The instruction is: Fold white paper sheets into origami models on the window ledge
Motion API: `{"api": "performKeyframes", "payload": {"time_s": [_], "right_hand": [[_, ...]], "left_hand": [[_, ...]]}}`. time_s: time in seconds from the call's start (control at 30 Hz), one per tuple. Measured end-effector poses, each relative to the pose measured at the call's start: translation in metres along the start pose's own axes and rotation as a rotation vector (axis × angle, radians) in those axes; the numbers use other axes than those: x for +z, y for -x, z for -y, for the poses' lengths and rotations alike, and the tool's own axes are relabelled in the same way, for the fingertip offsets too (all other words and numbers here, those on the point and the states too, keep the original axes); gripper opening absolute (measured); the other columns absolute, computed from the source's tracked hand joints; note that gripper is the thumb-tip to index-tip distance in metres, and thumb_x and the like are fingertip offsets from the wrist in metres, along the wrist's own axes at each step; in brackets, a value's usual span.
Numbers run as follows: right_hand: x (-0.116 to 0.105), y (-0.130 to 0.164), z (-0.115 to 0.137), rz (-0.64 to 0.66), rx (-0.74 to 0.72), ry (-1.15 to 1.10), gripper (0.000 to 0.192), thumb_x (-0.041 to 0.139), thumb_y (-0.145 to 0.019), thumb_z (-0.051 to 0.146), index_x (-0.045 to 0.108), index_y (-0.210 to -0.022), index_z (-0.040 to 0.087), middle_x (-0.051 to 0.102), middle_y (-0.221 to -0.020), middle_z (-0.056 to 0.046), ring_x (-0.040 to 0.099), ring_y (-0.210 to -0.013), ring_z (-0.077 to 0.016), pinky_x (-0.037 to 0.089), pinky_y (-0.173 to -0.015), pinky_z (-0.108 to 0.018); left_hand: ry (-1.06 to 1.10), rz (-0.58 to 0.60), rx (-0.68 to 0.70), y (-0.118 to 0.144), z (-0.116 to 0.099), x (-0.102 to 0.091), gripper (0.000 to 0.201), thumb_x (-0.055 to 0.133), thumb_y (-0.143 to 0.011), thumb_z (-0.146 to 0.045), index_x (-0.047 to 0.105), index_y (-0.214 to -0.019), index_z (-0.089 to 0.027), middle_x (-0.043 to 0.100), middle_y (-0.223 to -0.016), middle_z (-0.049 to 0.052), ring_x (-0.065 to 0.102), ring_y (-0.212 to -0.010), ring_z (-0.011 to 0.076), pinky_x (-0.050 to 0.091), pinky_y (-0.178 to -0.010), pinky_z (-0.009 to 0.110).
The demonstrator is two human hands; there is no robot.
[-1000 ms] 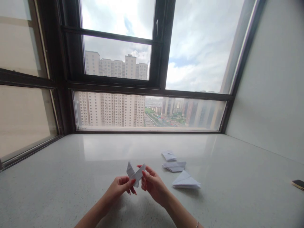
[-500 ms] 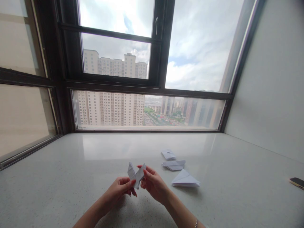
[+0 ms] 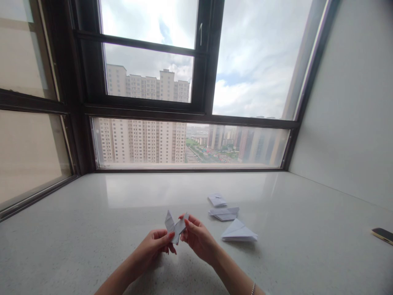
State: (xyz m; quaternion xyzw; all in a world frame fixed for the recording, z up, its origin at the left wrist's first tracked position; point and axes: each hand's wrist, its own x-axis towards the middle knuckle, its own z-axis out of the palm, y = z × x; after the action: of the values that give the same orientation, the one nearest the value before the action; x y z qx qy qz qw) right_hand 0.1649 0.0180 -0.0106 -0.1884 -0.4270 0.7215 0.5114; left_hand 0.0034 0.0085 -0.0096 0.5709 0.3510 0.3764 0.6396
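A small folded white paper (image 3: 178, 230) with two pointed flaps spread in a V is held between both hands, just above the pale countertop. My left hand (image 3: 159, 241) pinches its lower part between thumb and fingers. On the other side, my right hand (image 3: 196, 235) grips the right flap, thumb in front and fingertips behind. The fingers cover part of the lower folds. To the right lie a folded paper triangle (image 3: 239, 231), a flat folded paper strip with slanted ends (image 3: 225, 213) and a smaller folded paper piece (image 3: 217, 200).
The speckled white countertop (image 3: 76, 241) runs back to a dark-framed window (image 3: 196, 119) with tall buildings outside. A plain wall (image 3: 346, 106) closes off the right side. Near the right edge lies a dark, flat object with a yellowish rim (image 3: 382, 235), perhaps a phone.
The view has shifted very slightly. Both hands keep their hold on the folded paper, and the right fingertips have moved a little on its flap.
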Motion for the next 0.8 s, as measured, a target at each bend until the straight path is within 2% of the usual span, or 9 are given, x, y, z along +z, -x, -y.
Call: {"api": "performKeyframes", "payload": {"time_s": [0.3, 0.57, 0.8], "right_hand": [[0.004, 0.000, 0.003, -0.033, -0.018, 0.028, 0.023, 0.067, -0.063, 0.034, 0.056, -0.072, 0.016, 0.051, -0.058, 0.004, 0.042, -0.047, -0.0050, 0.032, -0.048, -0.019], [0.004, -0.003, -0.003, -0.112, -0.038, 0.239, 0.039, 0.070, -0.057, 0.041, 0.055, -0.082, 0.016, 0.051, -0.055, 0.005, 0.041, -0.044, -0.0053, 0.032, -0.045, -0.018], [0.001, -0.005, -0.008, -0.044, -0.063, 0.428, 0.036, 0.065, -0.059, 0.047, 0.056, -0.066, 0.013, 0.052, -0.051, 0.003, 0.044, -0.044, -0.0067, 0.033, -0.042, -0.019]], "left_hand": [[0.011, -0.035, 0.005, -0.002, 0.002, 0.002, 0.039, 0.062, -0.059, -0.051, 0.059, -0.061, -0.012, 0.052, -0.047, -0.003, 0.046, -0.048, 0.0092, 0.029, -0.048, 0.021], [-0.172, -0.097, 0.090, -0.003, 0.000, 0.003, 0.044, 0.056, -0.063, -0.054, 0.062, -0.066, -0.011, 0.060, -0.052, 0.001, 0.049, -0.050, 0.0114, 0.033, -0.052, 0.023], [-0.210, -0.119, 0.139, 0.001, -0.006, 0.008, 0.038, 0.056, -0.066, -0.049, 0.062, -0.065, -0.012, 0.061, -0.055, 0.001, 0.051, -0.052, 0.0122, 0.034, -0.052, 0.022]]}}
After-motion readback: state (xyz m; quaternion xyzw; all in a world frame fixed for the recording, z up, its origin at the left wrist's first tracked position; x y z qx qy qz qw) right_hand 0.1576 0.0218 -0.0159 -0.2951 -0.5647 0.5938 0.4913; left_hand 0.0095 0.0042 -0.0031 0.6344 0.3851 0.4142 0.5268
